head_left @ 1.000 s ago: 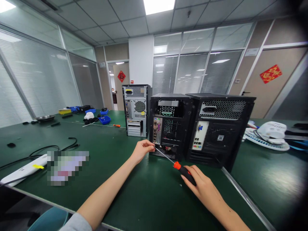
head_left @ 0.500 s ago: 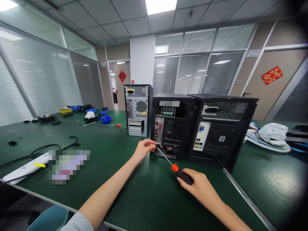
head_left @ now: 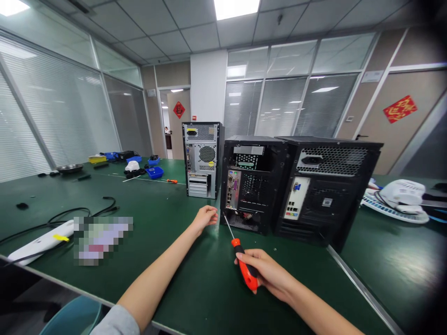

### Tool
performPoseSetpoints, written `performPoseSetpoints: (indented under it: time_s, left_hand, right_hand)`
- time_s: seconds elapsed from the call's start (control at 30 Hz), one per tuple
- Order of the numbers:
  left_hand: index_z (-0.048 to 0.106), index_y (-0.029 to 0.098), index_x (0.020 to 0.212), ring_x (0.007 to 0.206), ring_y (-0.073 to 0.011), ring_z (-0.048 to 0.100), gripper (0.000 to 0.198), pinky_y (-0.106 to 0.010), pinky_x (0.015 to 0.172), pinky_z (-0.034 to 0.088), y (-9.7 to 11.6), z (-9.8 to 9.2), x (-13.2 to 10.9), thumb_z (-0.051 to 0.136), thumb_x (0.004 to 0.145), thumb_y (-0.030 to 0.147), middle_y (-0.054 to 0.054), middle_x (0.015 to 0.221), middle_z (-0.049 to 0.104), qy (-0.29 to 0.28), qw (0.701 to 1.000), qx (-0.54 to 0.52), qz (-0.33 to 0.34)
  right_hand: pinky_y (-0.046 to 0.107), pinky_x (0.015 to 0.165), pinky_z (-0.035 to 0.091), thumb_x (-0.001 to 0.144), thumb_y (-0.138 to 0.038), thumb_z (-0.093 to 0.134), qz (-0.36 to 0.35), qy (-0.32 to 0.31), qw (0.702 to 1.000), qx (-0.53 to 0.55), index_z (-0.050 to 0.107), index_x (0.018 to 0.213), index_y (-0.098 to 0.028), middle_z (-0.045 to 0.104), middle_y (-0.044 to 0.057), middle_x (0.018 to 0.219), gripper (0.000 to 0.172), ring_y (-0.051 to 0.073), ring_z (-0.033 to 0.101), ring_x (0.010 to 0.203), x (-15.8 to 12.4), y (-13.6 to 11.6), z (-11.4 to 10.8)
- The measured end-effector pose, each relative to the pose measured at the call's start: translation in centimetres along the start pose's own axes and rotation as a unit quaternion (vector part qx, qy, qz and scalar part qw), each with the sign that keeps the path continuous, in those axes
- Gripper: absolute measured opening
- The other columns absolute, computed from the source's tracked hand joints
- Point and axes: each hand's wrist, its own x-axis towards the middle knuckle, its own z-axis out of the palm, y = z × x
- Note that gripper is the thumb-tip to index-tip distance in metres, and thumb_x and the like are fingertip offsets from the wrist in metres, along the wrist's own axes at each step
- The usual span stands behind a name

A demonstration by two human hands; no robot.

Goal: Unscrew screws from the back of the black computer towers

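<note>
My right hand point(head_left: 267, 270) is wrapped round the red and black handle of a screwdriver point(head_left: 249, 278). The shaft slants up and left, its tip at the lower left edge of a black computer case point(head_left: 275, 190). This case stands with its rear side towards me, with openings at top and bottom and a strip of ports point(head_left: 232, 190) on the left. Just left of the case, my left hand point(head_left: 205, 219) hovers apart from it with fingers curled together. What those fingers hold, if anything, is too small to make out.
A second black computer case point(head_left: 324, 195) stands close on the right, and a grey one point(head_left: 199, 160) behind on the left. A white power strip point(head_left: 42, 242), cables and a blurred-out item lie left. Blue trays point(head_left: 154, 172) and an orange-handled tool point(head_left: 172, 181) are farther back.
My left hand has drawn back left from the case and the screwdriver tip. The screwdriver has swung steeper, its handle moving left and down with my right hand.
</note>
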Motion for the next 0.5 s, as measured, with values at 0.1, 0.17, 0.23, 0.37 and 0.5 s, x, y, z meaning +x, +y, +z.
performPoseSetpoints:
  time_s: [0.1, 0.17, 0.23, 0.37, 0.5]
  left_hand:
    - [0.056, 0.012, 0.08, 0.053, -0.0057, 0.056, 0.008, -0.017, 0.055, 0.048, -0.5, 0.1, 0.1, 0.055, 0.081, 0.02, -0.001, 0.063, 0.061, -0.025, 0.998, 0.042, -0.041]
    - [0.058, 0.01, 0.076, 0.053, -0.0071, 0.058, 0.016, -0.019, 0.055, 0.05, -0.5, 0.2, -0.1, 0.052, 0.083, 0.024, -0.003, 0.063, 0.063, -0.055, 0.994, 0.067, -0.07]
    - [0.059, 0.009, 0.072, 0.053, -0.0097, 0.06, 0.026, -0.022, 0.057, 0.052, -0.5, 0.2, -0.4, 0.051, 0.085, 0.031, -0.006, 0.064, 0.065, -0.088, 0.987, 0.088, -0.099]
    - [0.061, 0.009, 0.074, 0.057, -0.0145, 0.064, 0.036, -0.028, 0.06, 0.054, -0.2, 0.3, -1.1, 0.049, 0.085, 0.04, -0.01, 0.066, 0.067, -0.154, 0.97, 0.119, -0.142]
    - [0.063, 0.009, 0.078, 0.057, -0.0156, 0.065, 0.035, -0.028, 0.057, 0.054, 0.1, 0.3, -1.6, 0.048, 0.085, 0.04, -0.011, 0.07, 0.069, -0.215, 0.952, 0.143, -0.166]
  right_hand:
    - [0.028, 0.041, 0.049, 0.065, -0.049, 0.067, 0.028, -0.048, 0.996, 0.073, 0.057, 0.074, -0.014, 0.048, -0.005, 0.046, 0.038, 0.011, 0.051, 0.041, 0.6, 0.4, 0.6]
    - [0.033, 0.046, 0.054, 0.067, -0.046, 0.068, 0.038, -0.062, 0.992, 0.104, 0.057, 0.075, -0.013, 0.051, -0.003, 0.05, 0.035, 0.012, 0.055, 0.045, 0.9, 0.6, 0.9]
    - [0.037, 0.05, 0.056, 0.069, -0.042, 0.068, 0.049, -0.071, 0.989, 0.122, 0.057, 0.076, -0.012, 0.053, -0.002, 0.053, 0.033, 0.013, 0.058, 0.049, 1.3, 0.8, 1.2]
    - [0.04, 0.055, 0.056, 0.073, -0.039, 0.065, 0.074, -0.087, 0.982, 0.15, 0.057, 0.076, -0.011, 0.057, 0.001, 0.056, 0.029, 0.016, 0.062, 0.055, 1.7, 1.1, 1.9]
    - [0.042, 0.059, 0.056, 0.076, -0.037, 0.063, 0.078, -0.087, 0.979, 0.166, 0.056, 0.075, -0.011, 0.058, 0.002, 0.056, 0.027, 0.017, 0.062, 0.056, 2.0, 1.2, 2.6]
